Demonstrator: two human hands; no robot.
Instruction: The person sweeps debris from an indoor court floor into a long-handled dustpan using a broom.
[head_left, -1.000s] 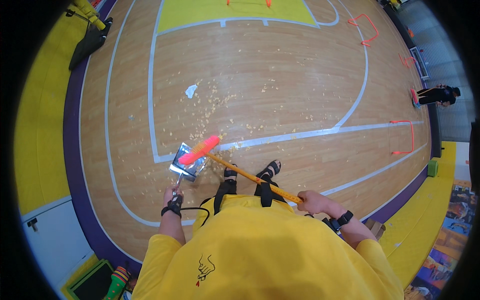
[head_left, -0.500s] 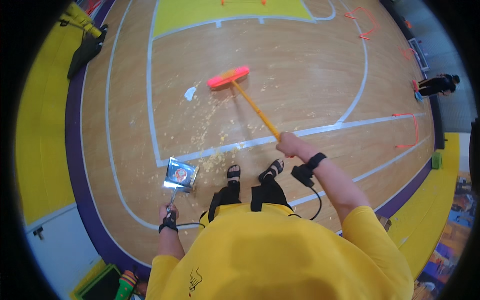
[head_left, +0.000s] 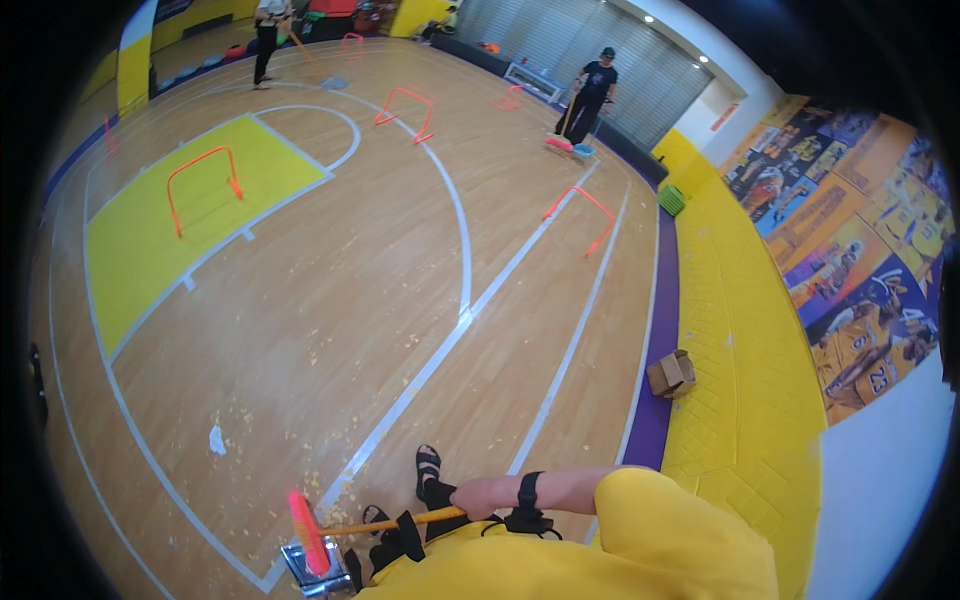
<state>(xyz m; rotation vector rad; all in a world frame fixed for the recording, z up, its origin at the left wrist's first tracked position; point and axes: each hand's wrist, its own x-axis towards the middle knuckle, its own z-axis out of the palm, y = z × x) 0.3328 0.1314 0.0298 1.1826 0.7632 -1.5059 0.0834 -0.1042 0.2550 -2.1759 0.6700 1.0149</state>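
Observation:
My right hand (head_left: 473, 498) is closed around the yellow handle of a broom (head_left: 390, 523), in front of my body. At the lower left, the broom's pink head (head_left: 309, 533) stands over a shiny metal dustpan (head_left: 334, 581) and hides part of it. Whether the bristles touch the pan cannot be made out. My left hand is not visible, and the dustpan's handle end is hidden near the lower edge. Pale yellow crumbs (head_left: 312, 478) lie scattered on the wooden floor beyond the broom. A white scrap (head_left: 217, 440) lies among them.
Several orange hurdles stand about the court, one (head_left: 205, 152) on the yellow area. Far off, a person (head_left: 590, 95) holds a broom and a blue dustpan, and another person (head_left: 268, 40) stands at the back left. A cardboard box (head_left: 671, 373) rests by the yellow padding on the right.
The broom head has come from out on the floor back to the dustpan by my feet. My view has swung up and to the right. My left hand has gone out of sight.

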